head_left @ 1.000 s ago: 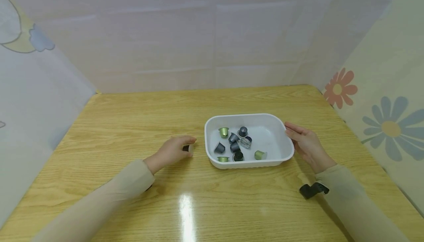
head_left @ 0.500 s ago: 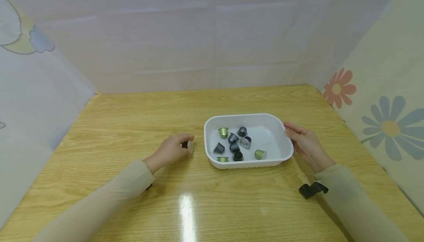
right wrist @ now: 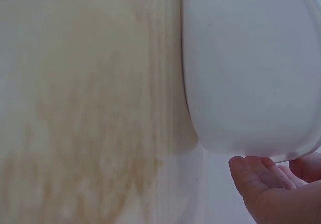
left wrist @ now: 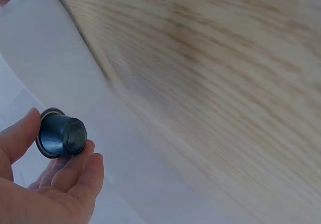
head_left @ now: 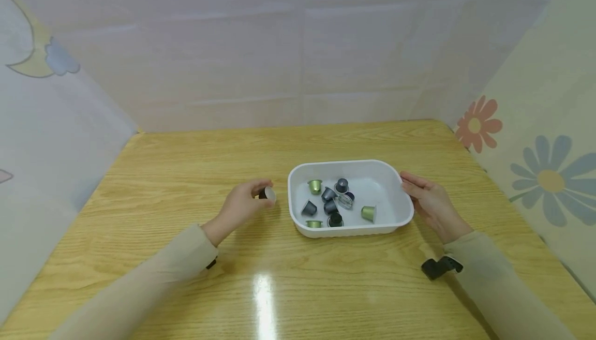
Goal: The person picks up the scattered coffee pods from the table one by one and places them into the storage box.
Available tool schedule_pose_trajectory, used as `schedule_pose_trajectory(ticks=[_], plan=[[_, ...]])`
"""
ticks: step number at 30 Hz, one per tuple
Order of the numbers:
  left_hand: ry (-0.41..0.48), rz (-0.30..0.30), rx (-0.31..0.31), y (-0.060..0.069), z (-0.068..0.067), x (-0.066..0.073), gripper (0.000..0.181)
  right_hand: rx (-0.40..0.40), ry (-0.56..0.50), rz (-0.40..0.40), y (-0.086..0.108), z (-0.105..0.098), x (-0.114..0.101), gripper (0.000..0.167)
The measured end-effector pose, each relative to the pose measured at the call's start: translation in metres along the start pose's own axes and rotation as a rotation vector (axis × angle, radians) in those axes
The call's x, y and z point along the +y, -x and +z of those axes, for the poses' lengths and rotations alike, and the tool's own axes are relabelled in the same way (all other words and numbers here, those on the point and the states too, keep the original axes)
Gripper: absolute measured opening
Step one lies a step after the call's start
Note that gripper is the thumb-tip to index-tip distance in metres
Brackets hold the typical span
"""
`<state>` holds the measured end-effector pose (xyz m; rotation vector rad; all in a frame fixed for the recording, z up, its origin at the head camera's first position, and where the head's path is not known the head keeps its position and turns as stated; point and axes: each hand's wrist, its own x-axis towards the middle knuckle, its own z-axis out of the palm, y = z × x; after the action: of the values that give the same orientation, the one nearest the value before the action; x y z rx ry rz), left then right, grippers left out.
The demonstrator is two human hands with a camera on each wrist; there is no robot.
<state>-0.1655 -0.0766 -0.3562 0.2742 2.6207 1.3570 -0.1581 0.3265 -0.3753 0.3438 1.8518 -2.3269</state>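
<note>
My left hand (head_left: pixel 238 208) pinches a dark coffee capsule (left wrist: pixel 60 133) between thumb and fingers, just left of the white tray (head_left: pixel 354 232). Its pale lid (head_left: pixel 270 195) faces the tray in the head view. At the tray's right end, my right hand (head_left: pixel 433 206) touches the outer wall and rim with extended fingers (right wrist: pixel 243 176). Inside the tray lie several dark capsules, such as a grey one (head_left: pixel 309 208) and a black one (head_left: pixel 334 219). Green capsules are there too, one at the back left (head_left: pixel 315 186) and another toward the right (head_left: pixel 368 213).
A wooden table (head_left: pixel 186 174) carries everything. Behind it hangs a pale sheet (head_left: pixel 298 55), and a flower-printed sheet (head_left: pixel 526 174) stands along the right side. Black wrist mounts (head_left: pixel 440 267) show at the sleeves.
The left hand has lifted the dark capsule up off the table and slightly away from me. A green capsule in the tray has turned and shifted a little. The right hand stays put.
</note>
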Motion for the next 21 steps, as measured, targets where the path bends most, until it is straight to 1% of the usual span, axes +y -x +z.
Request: schedule_pose_trajectory(ticks=[2, 5, 7, 11, 14, 19, 21], plan=[[0.006, 0.006, 0.002, -0.001, 0.0, 0.004, 0.053, -0.002, 0.012, 0.0, 0.0, -0.001, 0.0, 0.042], [0.027, 0.018, 0.004, -0.002, 0.001, 0.01, 0.054, -0.007, 0.043, -0.001, 0.0, -0.001, 0.001, 0.063], [0.038, 0.027, 0.008, -0.004, 0.001, 0.014, 0.055, -0.01, 0.051, 0.0, 0.0, -0.002, 0.0, 0.07], [0.065, 0.049, 0.009, -0.008, 0.003, 0.022, 0.056, -0.013, 0.055, 0.003, 0.0, -0.002, 0.0, 0.073], [0.127, 0.047, 0.007, -0.011, 0.007, 0.03, 0.056, -0.011, 0.073, 0.003, 0.0, -0.003, 0.0, 0.073], [0.182, 0.024, 0.003, -0.017, 0.019, 0.037, 0.05, -0.011, 0.074, 0.01, 0.001, -0.001, -0.001, 0.075], [0.181, 0.022, -0.01, -0.019, 0.024, 0.04, 0.05, -0.012, 0.068, 0.011, 0.001, -0.001, -0.001, 0.075]])
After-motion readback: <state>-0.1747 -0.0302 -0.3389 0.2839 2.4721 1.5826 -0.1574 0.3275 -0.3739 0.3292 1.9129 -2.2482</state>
